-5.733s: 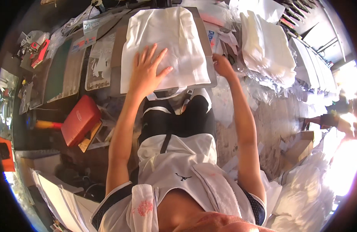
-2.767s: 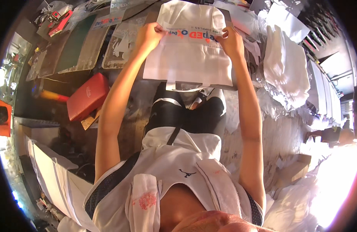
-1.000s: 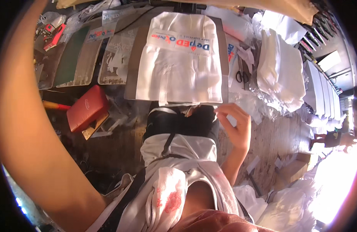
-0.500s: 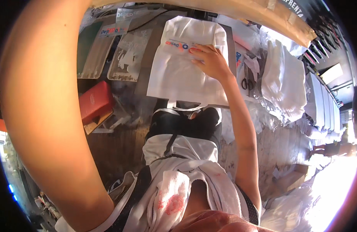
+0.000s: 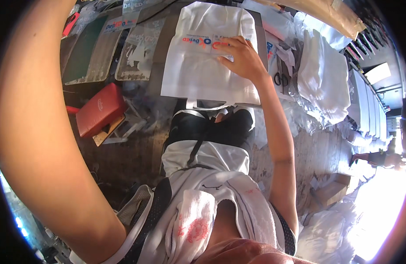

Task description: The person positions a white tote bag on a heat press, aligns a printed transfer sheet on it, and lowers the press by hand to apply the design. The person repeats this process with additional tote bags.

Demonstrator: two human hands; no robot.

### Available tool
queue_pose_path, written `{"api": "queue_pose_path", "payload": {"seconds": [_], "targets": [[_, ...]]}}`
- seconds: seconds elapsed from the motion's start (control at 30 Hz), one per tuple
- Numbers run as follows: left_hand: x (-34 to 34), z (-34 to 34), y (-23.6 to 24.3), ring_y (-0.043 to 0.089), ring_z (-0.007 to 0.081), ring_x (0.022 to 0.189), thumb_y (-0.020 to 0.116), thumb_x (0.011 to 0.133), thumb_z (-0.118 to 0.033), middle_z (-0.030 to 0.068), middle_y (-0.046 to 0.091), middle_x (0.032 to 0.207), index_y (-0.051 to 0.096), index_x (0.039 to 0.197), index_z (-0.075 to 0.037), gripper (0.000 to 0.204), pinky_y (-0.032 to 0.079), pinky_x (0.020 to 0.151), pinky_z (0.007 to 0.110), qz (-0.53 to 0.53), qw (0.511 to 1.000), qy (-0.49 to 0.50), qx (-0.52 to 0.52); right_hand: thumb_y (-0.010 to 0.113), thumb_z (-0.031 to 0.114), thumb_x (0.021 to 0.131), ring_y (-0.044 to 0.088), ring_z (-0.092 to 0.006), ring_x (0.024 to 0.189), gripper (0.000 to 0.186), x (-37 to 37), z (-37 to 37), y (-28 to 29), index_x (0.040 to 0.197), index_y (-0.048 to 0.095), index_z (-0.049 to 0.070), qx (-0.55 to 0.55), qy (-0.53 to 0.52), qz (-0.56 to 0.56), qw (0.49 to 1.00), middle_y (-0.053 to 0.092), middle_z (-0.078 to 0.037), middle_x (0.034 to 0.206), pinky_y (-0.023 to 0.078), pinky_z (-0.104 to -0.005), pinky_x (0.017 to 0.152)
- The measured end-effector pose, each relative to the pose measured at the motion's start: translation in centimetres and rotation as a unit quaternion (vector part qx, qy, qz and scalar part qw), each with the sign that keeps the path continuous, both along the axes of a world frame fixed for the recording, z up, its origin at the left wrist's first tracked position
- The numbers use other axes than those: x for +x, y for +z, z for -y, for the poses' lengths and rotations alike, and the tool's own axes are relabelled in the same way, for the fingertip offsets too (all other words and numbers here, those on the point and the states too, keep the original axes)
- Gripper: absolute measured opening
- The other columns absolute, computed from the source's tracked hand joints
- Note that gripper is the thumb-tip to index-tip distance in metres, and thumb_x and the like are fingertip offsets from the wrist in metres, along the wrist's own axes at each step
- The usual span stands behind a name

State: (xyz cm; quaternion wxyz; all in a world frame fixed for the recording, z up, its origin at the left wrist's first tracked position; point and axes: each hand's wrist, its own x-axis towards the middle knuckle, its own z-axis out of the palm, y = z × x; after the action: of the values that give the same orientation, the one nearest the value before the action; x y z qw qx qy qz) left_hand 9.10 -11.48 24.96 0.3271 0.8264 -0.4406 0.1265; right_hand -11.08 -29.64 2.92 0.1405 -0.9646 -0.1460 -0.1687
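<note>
A white cloth tote bag (image 5: 203, 79) lies flat over a dark board, its handle loop toward me. Red and blue print runs across its upper part. My right hand (image 5: 243, 59) rests on the print near the bag's right side, fingers stretched out and slightly bent, the thumb apart. The fingers hide part of the print. My left arm (image 5: 33, 105) reaches up along the left side and passes out at the top edge, so my left hand is out of sight.
Black-handled scissors (image 5: 281, 79) lie right of the bag, beside stacked white fabric (image 5: 321, 79) in clear plastic. Left are printed film sheets (image 5: 139, 48), worn boards (image 5: 88, 53) and a red padded block (image 5: 101, 110). A cardboard roll or box edge (image 5: 339, 15) crosses the top right.
The bag and bench sit higher in the picture, as the view has shifted. My left arm has swung further left. My right hand stays on the bag's print.
</note>
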Motion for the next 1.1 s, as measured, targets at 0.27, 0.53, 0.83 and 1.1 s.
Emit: {"api": "queue_pose_path", "payload": {"seconds": [0.27,0.53,0.83,1.1], "targets": [[0.1,0.3,0.0,0.069,0.0158,0.102,0.073,0.092,-0.005,0.0062,0.072,0.114,0.07,0.109,-0.003,0.018,0.055,0.09,0.035,0.002,1.0,-0.01,-0.011,0.081,0.032,0.089,0.054,-0.0294,0.137,0.046,-1.4,-1.7,1.6,0.132,0.074,0.018,0.002,-0.022,0.045,0.999,0.065,-0.008,0.142,0.04,-0.046,0.119],[-1.7,-1.2,1.2,0.068,0.0156,0.104,0.073,0.09,-0.004,0.0058,0.071,0.115,0.07,0.109,-0.004,0.019,0.055,0.09,0.036,0.005,0.997,-0.023,-0.069,0.086,0.031,0.086,0.066,-0.0357,0.113,0.041,-14.8,-11.1,6.1,0.119,0.076,0.009,0.213,0.171,-0.037,0.961,0.07,-0.012,0.127,0.056,-0.0448,0.096],[-13.0,-7.9,-0.1,0.068,0.0155,0.107,0.074,0.088,-0.002,0.0054,0.07,0.116,0.069,0.108,-0.004,0.02,0.055,0.092,0.037,0.015,0.938,-0.2,-0.284,0.086,0.02,0.087,0.072,-0.03,0.079,0.034,-21.4,-7.3,11.8,0.104,0.078,-0.007,0.405,0.478,0.085,0.775,0.077,-0.024,0.1,0.056,-0.0395,0.069],[-20.5,-9.5,-13.3,0.063,0.0324,0.131,0.087,0.069,-0.003,0.0113,0.069,0.132,0.07,0.108,-0.004,0.042,0.052,0.106,0.04,0.139,0.974,-0.067,-0.163,0.078,0.024,0.097,0.071,-0.0265,0.078,0.027,-11.9,-7.5,14.8,0.101,0.075,-0.003,0.208,-0.11,0.156,0.959,0.073,-0.016,0.09,0.055,-0.0378,0.072]]}}
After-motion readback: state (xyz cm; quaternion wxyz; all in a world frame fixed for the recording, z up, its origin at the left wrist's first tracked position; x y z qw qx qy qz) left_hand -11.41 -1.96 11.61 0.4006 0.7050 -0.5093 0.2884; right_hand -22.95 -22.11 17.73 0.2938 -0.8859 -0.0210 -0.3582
